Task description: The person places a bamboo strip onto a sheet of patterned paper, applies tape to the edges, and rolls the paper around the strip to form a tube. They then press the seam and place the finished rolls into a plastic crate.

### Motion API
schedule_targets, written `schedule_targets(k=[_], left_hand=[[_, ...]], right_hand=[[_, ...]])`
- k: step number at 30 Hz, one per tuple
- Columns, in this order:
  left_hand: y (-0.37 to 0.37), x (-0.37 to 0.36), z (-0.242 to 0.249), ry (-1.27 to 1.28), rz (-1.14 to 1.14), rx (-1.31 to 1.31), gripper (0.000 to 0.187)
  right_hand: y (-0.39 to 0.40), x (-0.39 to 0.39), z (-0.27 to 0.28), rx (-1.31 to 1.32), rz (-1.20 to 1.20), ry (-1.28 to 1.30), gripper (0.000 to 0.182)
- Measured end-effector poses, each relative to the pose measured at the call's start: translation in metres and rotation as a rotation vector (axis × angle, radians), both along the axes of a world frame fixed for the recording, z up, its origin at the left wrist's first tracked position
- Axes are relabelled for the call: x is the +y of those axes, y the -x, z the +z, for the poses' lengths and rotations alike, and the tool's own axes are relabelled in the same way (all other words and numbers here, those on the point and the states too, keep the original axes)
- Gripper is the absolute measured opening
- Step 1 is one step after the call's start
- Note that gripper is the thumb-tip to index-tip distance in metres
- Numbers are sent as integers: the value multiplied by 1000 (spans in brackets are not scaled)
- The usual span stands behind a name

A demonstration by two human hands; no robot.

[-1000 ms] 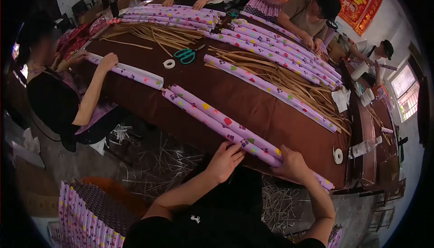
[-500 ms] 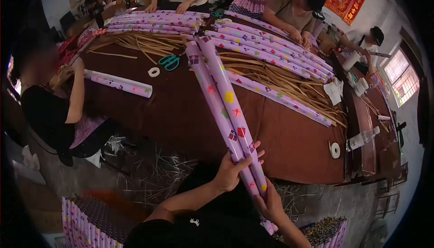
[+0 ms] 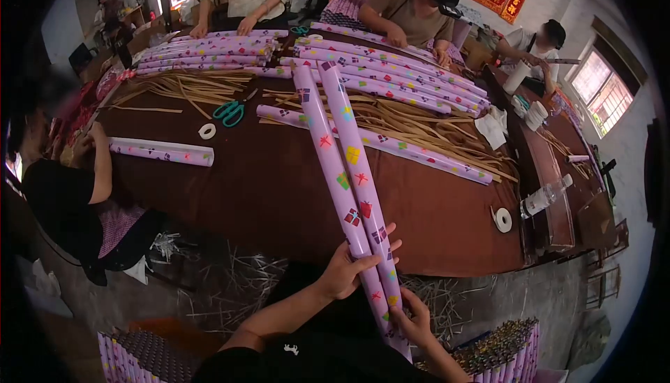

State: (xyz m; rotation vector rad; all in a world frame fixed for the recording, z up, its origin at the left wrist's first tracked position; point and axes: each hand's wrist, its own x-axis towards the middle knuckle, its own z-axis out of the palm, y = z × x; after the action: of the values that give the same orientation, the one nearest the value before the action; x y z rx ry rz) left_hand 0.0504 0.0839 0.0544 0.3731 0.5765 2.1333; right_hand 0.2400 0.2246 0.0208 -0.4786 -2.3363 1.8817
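Observation:
Two long lilac gift-wrap rolls, the left one [image 3: 329,152] and the right one [image 3: 357,159], slant up from my hands over the near side of the table. Their lower parts touch; a narrow gap opens between the upper ends. My left hand [image 3: 349,271] wraps around both rolls near the table's front edge, thumb across the front. Lower down, my right hand [image 3: 414,320] grips the rolls close to their bottom ends, which are partly hidden near my body. Behind them, another lilac roll [image 3: 433,159] lies on the brown-covered table [image 3: 279,201].
Teal scissors [image 3: 229,113], a white tape roll [image 3: 207,131] and brown strips [image 3: 433,131] lie on the table. Another tape roll [image 3: 502,219] and a plastic bottle [image 3: 546,196] are at right. Co-workers sit around, one [image 3: 66,173] at left. Bundled rolls [image 3: 506,355] stand below.
The view has turned, so the table and co-workers appear further left. The two held rolls have shifted right over the table, their top ends slightly further apart. Both hands keep their hold.

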Motion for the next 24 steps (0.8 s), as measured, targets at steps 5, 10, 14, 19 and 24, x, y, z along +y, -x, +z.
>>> schedule_targets(k=[5,10,14,19,24], left_hand=[[1,0,2,37,12,19,65],[1,0,-1,49,25,23,63],[0,0,3,103,47,1,54],[1,-1,-5,83,67,30,43],[13,11,12,107,79,31,41]], right_hand=[[-1,3,-10,23,-7,-3,45],[0,-1,-8,-45,-49,166,45],[2,0,-7,-10,-17,85,44],[4,12,0,-38,41,413,64],[-3,37,-20,-310,428,711,76]])
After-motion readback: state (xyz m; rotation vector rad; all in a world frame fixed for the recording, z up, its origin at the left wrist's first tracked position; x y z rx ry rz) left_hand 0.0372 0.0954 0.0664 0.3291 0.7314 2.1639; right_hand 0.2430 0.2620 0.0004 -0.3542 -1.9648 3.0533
